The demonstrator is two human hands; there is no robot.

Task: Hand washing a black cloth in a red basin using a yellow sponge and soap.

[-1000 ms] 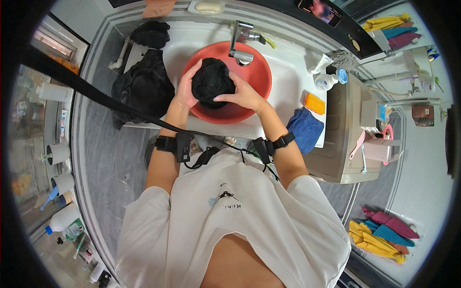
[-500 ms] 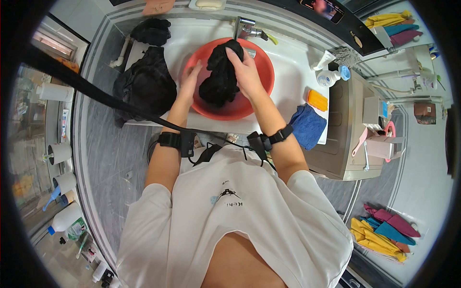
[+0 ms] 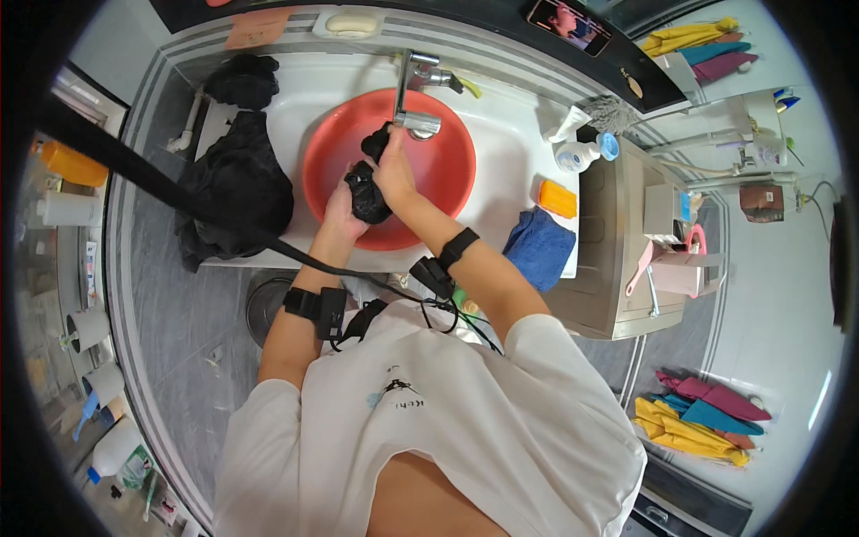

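A wet-looking black cloth, bunched into a tight wad, is held over the near left part of the red basin. My left hand is closed around its left side. From the right, my right hand grips the same cloth, and a small end of it sticks up beyond the fingers. The chrome tap reaches over the basin just beyond my right hand. Some fingers are hidden behind the cloth. The basin stands in a white sink.
Black garments drape over the sink's left edge, with another black bundle behind. On the right are a blue cloth, a yellow-orange soap bar, a white bottle and a tube. A soap dish sits behind.
The hanging black cloth is now gathered into a compact wad between both hands. My hands have come closer together and nearer the basin's front edge. The view has shifted.
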